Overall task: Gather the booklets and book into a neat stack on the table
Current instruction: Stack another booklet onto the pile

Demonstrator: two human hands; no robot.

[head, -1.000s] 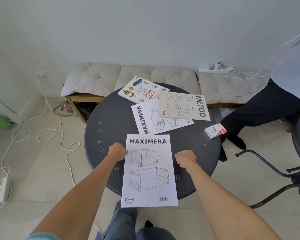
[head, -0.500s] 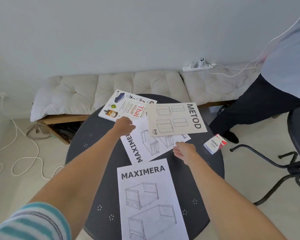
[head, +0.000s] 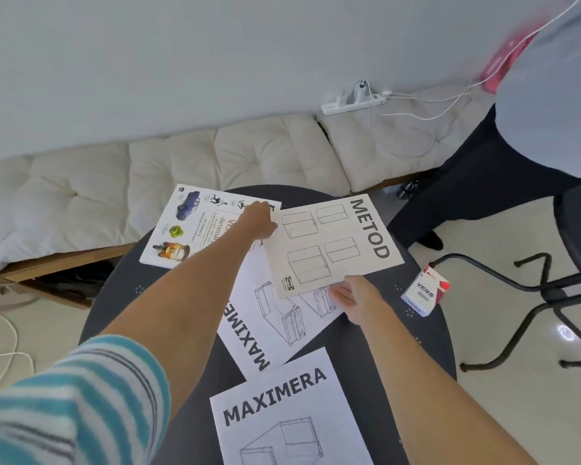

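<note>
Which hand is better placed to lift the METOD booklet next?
Right. The right hand already sits at the near edge of the METOD booklet, fingers at its lower corner. The left hand is stretched far out over the book, at METOD's far left corner only.

"METOD" booklet (head: 332,245), two "MAXIMERA" booklets (head: 269,317) (head: 289,414), "VESS" box (head: 423,293).

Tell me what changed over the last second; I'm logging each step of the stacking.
Both hands let go of the near MAXIMERA booklet and reached forward: the left hand to the METOD booklet's far-left corner by the Thai dictionary, the right hand to its near edge. Booklets, dictionary and box stayed put.
</note>
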